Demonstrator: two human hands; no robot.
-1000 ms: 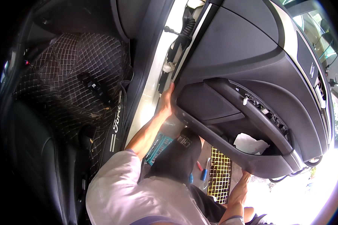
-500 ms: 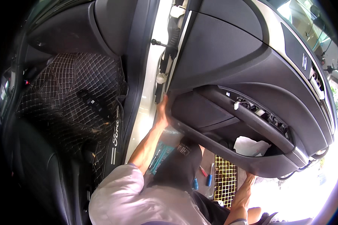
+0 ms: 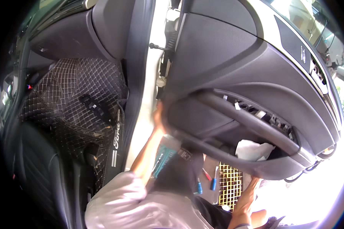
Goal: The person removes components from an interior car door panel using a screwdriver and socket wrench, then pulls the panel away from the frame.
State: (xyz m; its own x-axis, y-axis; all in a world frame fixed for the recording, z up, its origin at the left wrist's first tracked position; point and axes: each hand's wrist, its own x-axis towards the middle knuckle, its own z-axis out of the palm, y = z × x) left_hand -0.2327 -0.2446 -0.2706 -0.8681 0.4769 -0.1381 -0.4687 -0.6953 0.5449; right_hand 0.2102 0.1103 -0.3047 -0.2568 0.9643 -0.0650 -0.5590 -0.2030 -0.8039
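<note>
A black car door panel (image 3: 217, 57) fills the right half, with a long armrest (image 3: 248, 118) and an open switch slot (image 3: 269, 116) showing bare connectors. My left hand (image 3: 159, 119) is at the panel's lower left edge, its fingers partly behind it. Motion smears that corner. Farther right, my right hand (image 3: 253, 185) grips the bottom edge from below, its fingertips hidden by the panel. Crumpled white paper (image 3: 254, 150) lies in the door pocket.
Blue-handled screwdrivers (image 3: 213, 184) and a red-handled tool (image 3: 206, 174) lie on the ground beside a yellow grate (image 3: 230, 187). Left of the white sill (image 3: 143, 114) are a quilted floor mat (image 3: 90, 74) with a black switch part (image 3: 97, 109) and a black seat (image 3: 38, 164).
The panel's lower left corner and my left hand have shifted slightly left and turned blurry. My right hand keeps its place under the bottom edge. The view has turned slightly.
</note>
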